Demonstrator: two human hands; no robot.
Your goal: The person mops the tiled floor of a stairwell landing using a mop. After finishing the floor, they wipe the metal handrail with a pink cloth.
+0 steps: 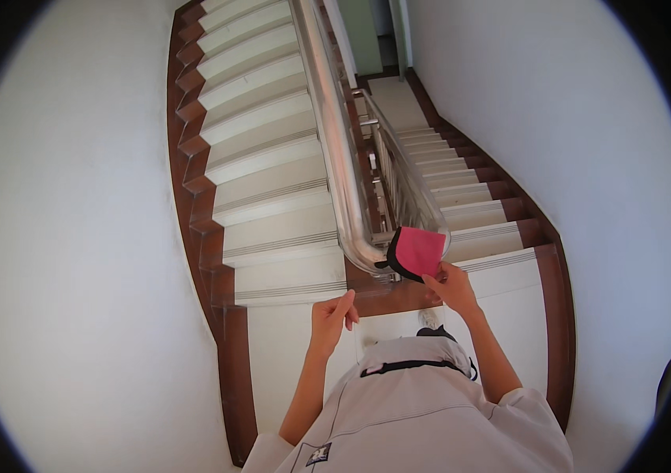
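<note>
My right hand (454, 288) pinches the lower edge of a pink cloth pad (421, 251) with black edging and a small black tab at its left corner. The pad is held up in front of the rounded end of the metal handrail (363, 251) and hides part of it; whether they touch I cannot tell. To the left, my left hand (331, 319) is raised over the landing, its fingers curled and thumb side up. Nothing shows in it.
On the left, pale steps (272, 201) with brown edging climb away from me. Another flight (481, 217) runs on the right, beyond the railing (398, 169). White walls (91, 236) close in both sides. I stand on a pale landing (280, 347); one shoe (428, 318) shows.
</note>
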